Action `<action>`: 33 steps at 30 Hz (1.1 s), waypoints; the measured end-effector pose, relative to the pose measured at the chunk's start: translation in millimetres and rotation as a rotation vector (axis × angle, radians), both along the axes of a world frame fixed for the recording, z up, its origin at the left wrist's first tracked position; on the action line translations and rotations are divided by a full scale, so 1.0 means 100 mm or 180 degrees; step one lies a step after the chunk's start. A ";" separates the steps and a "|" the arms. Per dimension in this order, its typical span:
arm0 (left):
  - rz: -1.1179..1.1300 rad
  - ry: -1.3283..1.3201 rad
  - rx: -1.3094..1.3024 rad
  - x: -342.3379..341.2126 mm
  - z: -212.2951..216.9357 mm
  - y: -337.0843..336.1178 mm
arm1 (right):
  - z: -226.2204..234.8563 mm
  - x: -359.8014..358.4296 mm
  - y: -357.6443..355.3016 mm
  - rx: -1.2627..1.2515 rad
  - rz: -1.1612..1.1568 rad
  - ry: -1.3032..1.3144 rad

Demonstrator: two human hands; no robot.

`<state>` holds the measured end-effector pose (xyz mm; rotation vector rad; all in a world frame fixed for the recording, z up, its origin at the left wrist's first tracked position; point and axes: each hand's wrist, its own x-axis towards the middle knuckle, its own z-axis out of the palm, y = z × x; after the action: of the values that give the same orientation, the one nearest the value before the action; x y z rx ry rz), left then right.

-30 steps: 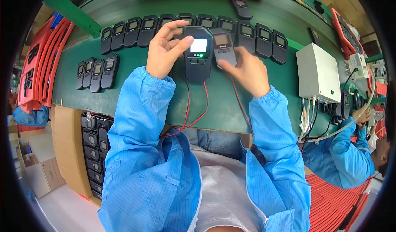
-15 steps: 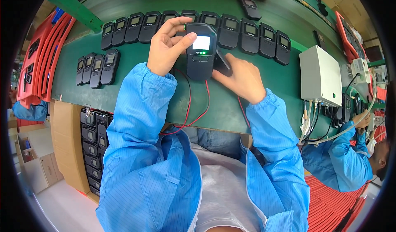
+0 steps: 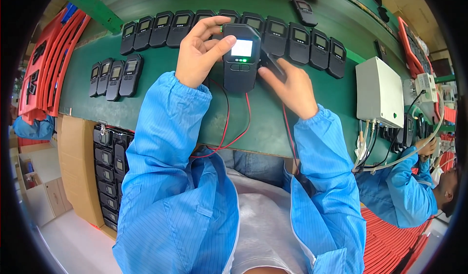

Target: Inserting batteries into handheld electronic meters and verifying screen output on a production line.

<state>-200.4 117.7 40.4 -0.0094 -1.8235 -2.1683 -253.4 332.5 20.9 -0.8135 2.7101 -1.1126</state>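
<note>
My left hand [image 3: 199,55] holds a black handheld device [image 3: 240,79] upright by its upper left side, thumb beside the screen. The screen glows white, with small lights below it, one of them bright green. Close against the device's right side, my right hand [image 3: 296,91] grips a flat black piece [image 3: 274,65] between thumb and fingers; what kind of part it is cannot be made out. Red and dark wires [image 3: 248,115] hang beneath the device toward the table's front edge. Another red wire [image 3: 287,128] runs down below my right hand.
Beyond my hands, similar devices [image 3: 159,29] stand in a row on the green table [image 3: 161,86]; several more [image 3: 129,76] lie at the left. A white box [image 3: 379,91] with cables stands right. A carton [image 3: 75,169] holds stacked devices. A co-worker's blue sleeve [image 3: 407,188] is at far right.
My right hand and the flat black piece have moved slightly up and right, and the piece is tilted differently. The lit device has shifted a little to the right in view.
</note>
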 end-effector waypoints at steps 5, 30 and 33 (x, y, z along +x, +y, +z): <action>0.0019 0.0030 -0.0022 0.02 0.01 -0.01 | 0.05 -0.02 0.04 0.0210 -0.0130 -0.0243; 0.0011 -0.0044 -0.0051 0.01 -0.03 -0.02 | 0.08 -0.06 0.15 -0.0197 0.0469 -0.1042; 0.0013 -0.0098 -0.0044 0.02 -0.03 -0.02 | 0.19 -0.08 0.12 0.0835 0.0490 -0.0899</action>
<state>-198.6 116.0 37.9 0.0248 -1.8538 -2.1647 -261.9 344.3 40.4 -0.7446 2.4428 -0.7546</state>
